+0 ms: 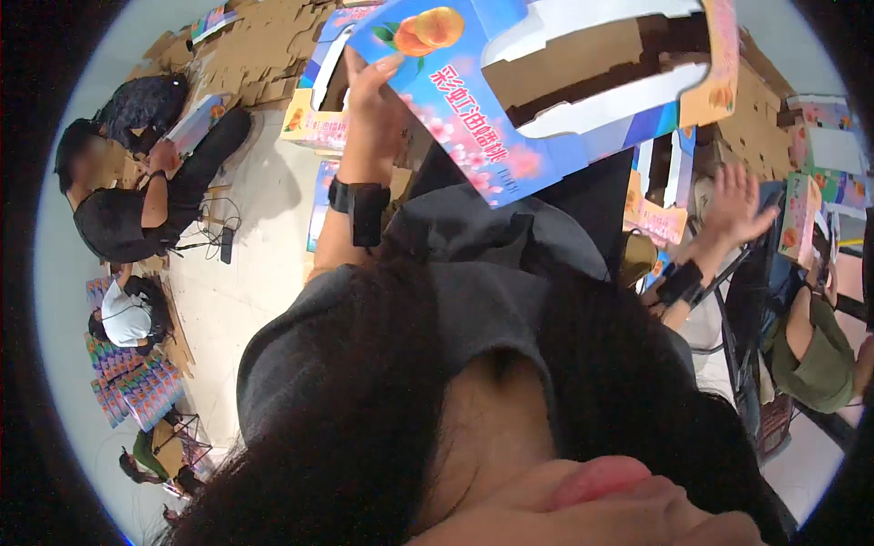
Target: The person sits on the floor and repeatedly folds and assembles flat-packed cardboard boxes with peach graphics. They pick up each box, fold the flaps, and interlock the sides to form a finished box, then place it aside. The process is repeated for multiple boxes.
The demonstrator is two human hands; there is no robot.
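Observation:
A blue printed cardboard fruit box (510, 100) with peach and blossom pictures and a large cut-out window is tilted up in front of me. My left hand (369, 96) grips it at its left edge, with one finger lying on the printed face and the other fingers partly hidden. My right hand (733, 205) is off to the right, apart from the box, fingers spread and holding nothing. Close to that hand, below the raised box, is another printed box (657, 218). A further fruit box (314, 123) stands behind my left hand.
Flat brown cardboard pieces (264, 55) cover the far left area. A seated person (118, 214) handles a box at the left; another person in green (815, 355) is close by at the right. Stacked printed cartons (137, 387) are at the lower left.

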